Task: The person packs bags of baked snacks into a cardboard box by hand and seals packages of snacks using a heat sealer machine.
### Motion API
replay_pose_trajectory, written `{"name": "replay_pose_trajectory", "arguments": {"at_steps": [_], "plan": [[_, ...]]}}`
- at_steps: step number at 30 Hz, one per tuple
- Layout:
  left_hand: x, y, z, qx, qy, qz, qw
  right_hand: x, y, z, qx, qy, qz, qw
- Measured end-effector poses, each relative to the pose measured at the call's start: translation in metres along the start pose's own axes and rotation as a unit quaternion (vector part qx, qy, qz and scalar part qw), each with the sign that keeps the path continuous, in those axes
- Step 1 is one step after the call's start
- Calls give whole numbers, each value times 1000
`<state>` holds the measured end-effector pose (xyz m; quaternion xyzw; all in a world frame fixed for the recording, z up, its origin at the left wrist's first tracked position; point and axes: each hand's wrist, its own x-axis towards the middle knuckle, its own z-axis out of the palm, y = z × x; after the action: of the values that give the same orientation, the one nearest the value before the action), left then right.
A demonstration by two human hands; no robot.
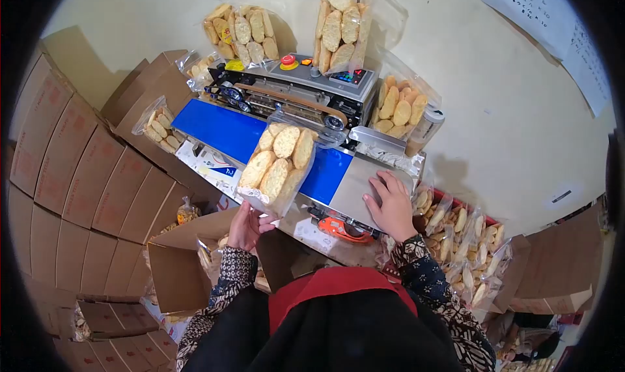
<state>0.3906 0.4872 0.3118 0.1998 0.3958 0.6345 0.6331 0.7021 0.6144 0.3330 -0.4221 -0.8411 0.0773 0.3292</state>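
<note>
A clear bag of oval bread slices (278,160) lies across the blue conveyor belt (218,128), its upper end at the sealing machine (286,98). At the bag's lower end is my left hand (247,227), palm up, its fingertips by the bag's bottom edge; whether they grip it is hard to tell. My right hand (392,206) rests with spread fingers on the metal plate (358,183) at the right end of the belt and holds nothing. More filled bags (342,33) stand on top of the machine.
Stacked cartons (84,163) line the left. An open box (179,274) stands below the belt, near my left arm. Many filled bags (465,242) lie at the right beside an open carton (553,261). An orange tool (345,230) sits under the plate's front edge.
</note>
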Motion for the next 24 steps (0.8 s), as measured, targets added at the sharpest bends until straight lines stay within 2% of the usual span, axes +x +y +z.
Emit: {"name": "replay_pose_trajectory", "arguments": {"at_steps": [3, 9, 11, 12, 13, 15, 17, 21, 23, 24], "plan": [[3, 4, -7, 19, 4, 8, 1000, 1, 0, 0, 10, 4, 10, 1000], [-2, 1, -1, 32, 87, 38, 995, -1, 3, 1, 26, 7, 21, 999], [-2, -6, 6, 23, 166, 79, 983, -1, 2, 0, 27, 11, 21, 999], [1, -15, 4, -12, 235, 95, 967, -1, 2, 0, 27, 11, 23, 999], [2, -24, -4, -11, 236, 93, 967, -1, 2, 1, 27, 9, 23, 999], [3, -32, 0, -47, 312, 116, 942, -3, 4, 2, 26, 11, 23, 999], [2, -34, 8, -68, 311, 117, 941, -3, 4, 2, 27, 19, 18, 999], [2, -34, 8, -34, 288, 182, 940, -5, 5, 2, 32, 17, 19, 999], [2, -28, 0, 13, 310, 180, 933, -4, 5, 2, 31, 15, 18, 999], [3, -25, 1, -19, 352, 185, 917, -4, 5, 2, 31, 17, 17, 999]]}}
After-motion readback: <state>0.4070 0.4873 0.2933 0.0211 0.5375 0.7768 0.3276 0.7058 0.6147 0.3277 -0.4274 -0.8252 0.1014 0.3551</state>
